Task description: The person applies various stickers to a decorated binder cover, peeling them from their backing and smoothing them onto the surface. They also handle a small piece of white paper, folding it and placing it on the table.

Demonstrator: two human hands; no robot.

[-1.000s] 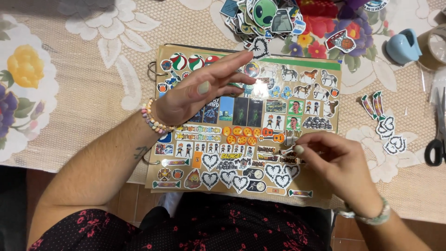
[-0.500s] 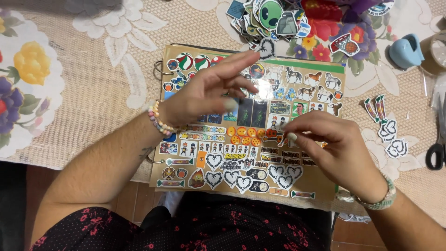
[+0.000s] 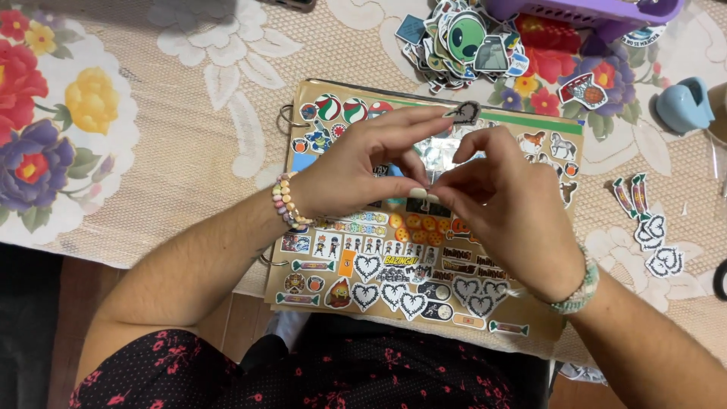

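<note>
**Lace cloth, sticker page, two hands meeting**

Cream lace covers the bench (image 3: 189, 136), printed with large red, yellow and purple flowers at the left and far right. On it, at the near edge, lies a tan ring-binder page (image 3: 530, 314) crowded with stickers: balls along its far left corner, small figures and orange rounds through the middle, white outlined hearts in the near rows.

Over the middle of that page the left hand (image 3: 356, 170) and the right hand (image 3: 503, 204) come together. Their thumbs and forefingers touch at the tips, pinched shut on something too small and hidden to make out. A small dark sticker (image 3: 466, 113) sits at the tip of the left hand's outstretched finger; whether it is stuck there I cannot tell. A bead bracelet (image 3: 284, 201) rings the left wrist, a pale woven band (image 3: 579, 291) the right.

Far off, a loose heap of cut stickers (image 3: 462, 38) lies beside a purple tray (image 3: 591, 9). At the right sit a pale blue holder (image 3: 685, 104) and a few loose heart stickers (image 3: 655, 242).
</note>
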